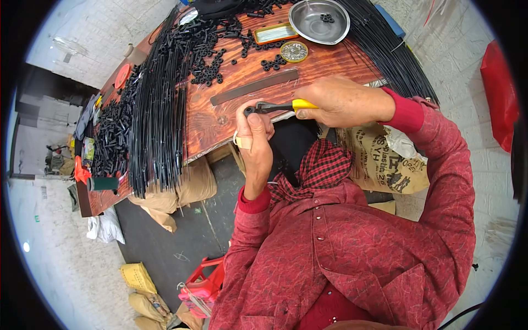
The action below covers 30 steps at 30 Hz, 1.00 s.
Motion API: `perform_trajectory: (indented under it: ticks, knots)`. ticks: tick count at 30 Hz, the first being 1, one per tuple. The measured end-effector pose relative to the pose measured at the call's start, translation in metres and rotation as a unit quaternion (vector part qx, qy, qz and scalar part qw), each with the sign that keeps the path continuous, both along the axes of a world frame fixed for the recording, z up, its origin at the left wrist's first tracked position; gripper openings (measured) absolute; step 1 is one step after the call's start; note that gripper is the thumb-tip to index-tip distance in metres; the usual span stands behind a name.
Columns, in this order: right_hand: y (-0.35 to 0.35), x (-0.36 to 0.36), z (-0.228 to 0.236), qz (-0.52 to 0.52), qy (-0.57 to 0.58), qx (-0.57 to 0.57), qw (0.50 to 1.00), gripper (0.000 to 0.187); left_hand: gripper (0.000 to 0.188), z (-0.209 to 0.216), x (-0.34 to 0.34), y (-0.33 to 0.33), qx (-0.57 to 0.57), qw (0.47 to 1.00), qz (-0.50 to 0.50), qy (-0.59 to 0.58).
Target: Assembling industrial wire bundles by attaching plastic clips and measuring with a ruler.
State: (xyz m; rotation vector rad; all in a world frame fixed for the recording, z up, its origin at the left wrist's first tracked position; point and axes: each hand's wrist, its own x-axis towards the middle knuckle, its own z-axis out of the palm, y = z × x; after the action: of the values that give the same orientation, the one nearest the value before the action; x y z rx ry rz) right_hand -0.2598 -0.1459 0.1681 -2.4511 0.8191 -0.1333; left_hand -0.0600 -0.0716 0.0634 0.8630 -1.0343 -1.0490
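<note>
Close to the table's front edge, my left hand (256, 137) is closed around a small black round part (249, 111), pinched near the thumb tip. A pale wrap circles one of its fingers. My right hand (341, 102) grips what look like pliers (275, 107), with a grey metal head and a black-and-yellow handle. The metal head meets the black part in my left fingers. Just beyond my hands, a flat dark metal strip (253, 88) lies on the reddish wooden table (203, 118).
Long black rods (157, 121) lie bundled at the left, with more rods (385, 44) at the far right. Black rings (209, 69) are scattered beyond the strip. A steel bowl (308, 27), a yellow-rimmed tray (275, 33) and a round tin of small metal bits (293, 51) stand at the back.
</note>
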Motion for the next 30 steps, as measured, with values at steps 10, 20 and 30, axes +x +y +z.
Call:
perform_trajectory:
  ticks: [10, 20, 30]
  knots:
    - [-0.003, 0.001, -0.004, 0.040, -0.033, 0.226, 0.973, 0.026, 0.053, -0.002, 0.022, -0.001, -0.024, 0.973, -0.177, 0.146]
    - [-0.009, -0.001, 0.000, 0.026, -0.028, 0.258, 0.965, 0.025, 0.056, -0.005, 0.022, -0.010, -0.010, 0.971, -0.172, 0.165]
    - [-0.007, 0.011, -0.020, 0.034, -0.086, 0.167, 0.982, 0.019, 0.044, -0.021, 0.014, -0.011, 0.039, 0.993, -0.034, 0.104]
